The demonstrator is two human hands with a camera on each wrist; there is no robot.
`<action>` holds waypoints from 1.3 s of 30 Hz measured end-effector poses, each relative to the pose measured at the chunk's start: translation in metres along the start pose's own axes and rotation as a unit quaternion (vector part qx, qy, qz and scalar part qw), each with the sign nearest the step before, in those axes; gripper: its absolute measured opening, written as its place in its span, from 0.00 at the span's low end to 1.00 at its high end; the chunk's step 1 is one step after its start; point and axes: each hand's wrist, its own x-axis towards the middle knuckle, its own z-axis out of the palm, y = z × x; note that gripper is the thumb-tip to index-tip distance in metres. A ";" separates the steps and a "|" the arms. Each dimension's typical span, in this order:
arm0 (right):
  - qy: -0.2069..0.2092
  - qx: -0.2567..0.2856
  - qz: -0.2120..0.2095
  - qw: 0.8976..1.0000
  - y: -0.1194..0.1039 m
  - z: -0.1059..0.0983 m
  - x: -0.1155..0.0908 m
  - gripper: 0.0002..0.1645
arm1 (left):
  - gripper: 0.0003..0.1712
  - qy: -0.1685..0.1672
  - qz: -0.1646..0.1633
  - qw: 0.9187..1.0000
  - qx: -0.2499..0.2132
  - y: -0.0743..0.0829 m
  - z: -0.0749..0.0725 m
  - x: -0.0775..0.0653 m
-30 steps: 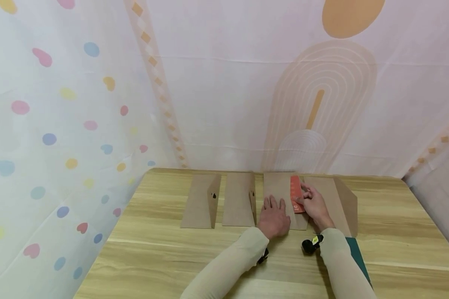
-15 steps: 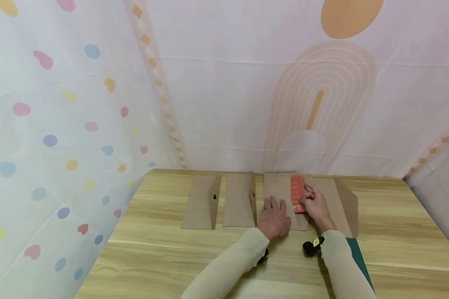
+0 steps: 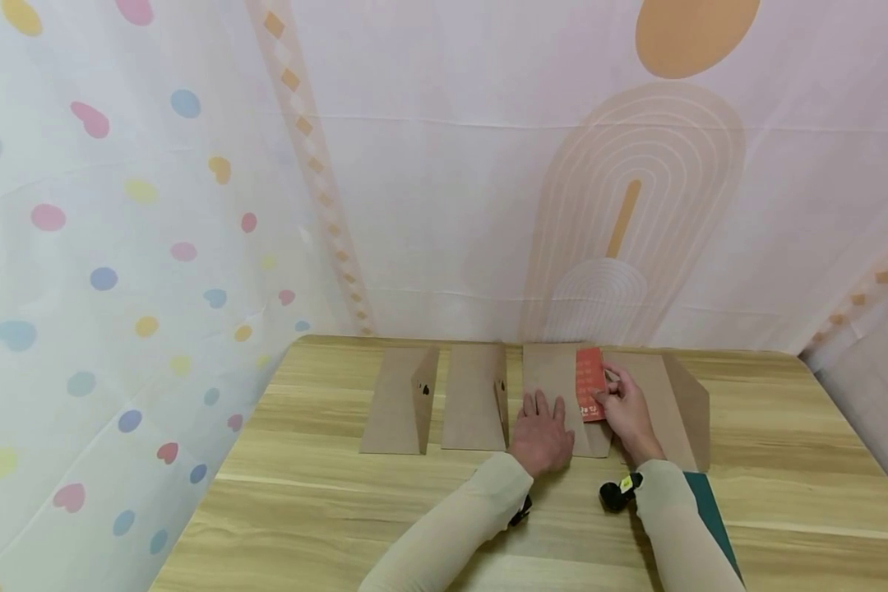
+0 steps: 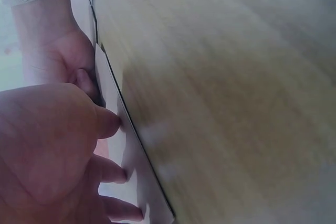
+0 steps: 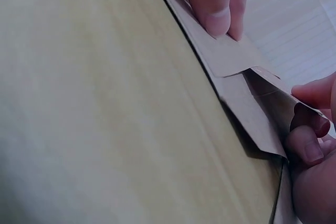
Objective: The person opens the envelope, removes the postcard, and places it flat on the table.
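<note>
A brown kraft envelope point(image 3: 548, 366) lies flat near the table's back edge, with a red slip point(image 3: 589, 385) bearing pale print along its right side. My left hand point(image 3: 542, 434) rests on the envelope's lower left, its fingers spread; in the left wrist view these fingers lie on the paper. With thumb and fingers, my right hand point(image 3: 629, 411) pinches the slip's right edge. In the right wrist view, a paper edge point(image 5: 278, 90) is raised between the right fingers, over a flat brown flap point(image 5: 247, 111). The curled fingers partly hide what is beneath.
Two more kraft envelopes point(image 3: 392, 403) point(image 3: 472, 399) stand in a row to the left, flaps partly raised and marked in black. Another envelope point(image 3: 647, 386) lies to the right, its flap spread outward. A dark green sheet point(image 3: 710, 518) shows beside the right sleeve. A patterned curtain hangs behind.
The right hand's upper fingers have shifted slightly right along the slip's edge, and the slip lies flatter with more of its print showing. The left hand keeps its place.
</note>
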 end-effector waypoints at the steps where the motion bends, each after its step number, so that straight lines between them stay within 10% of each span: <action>1: 0.000 -0.002 -0.001 1.000 0.000 0.000 0.000 0.31 | 0.34 -0.001 -0.001 1.000 0.001 0.000 0.000 0.000; 39: -0.050 -0.022 0.009 0.998 -0.001 -0.002 0.000 0.32 | 0.35 -0.008 0.001 1.000 0.013 0.000 0.001 -0.001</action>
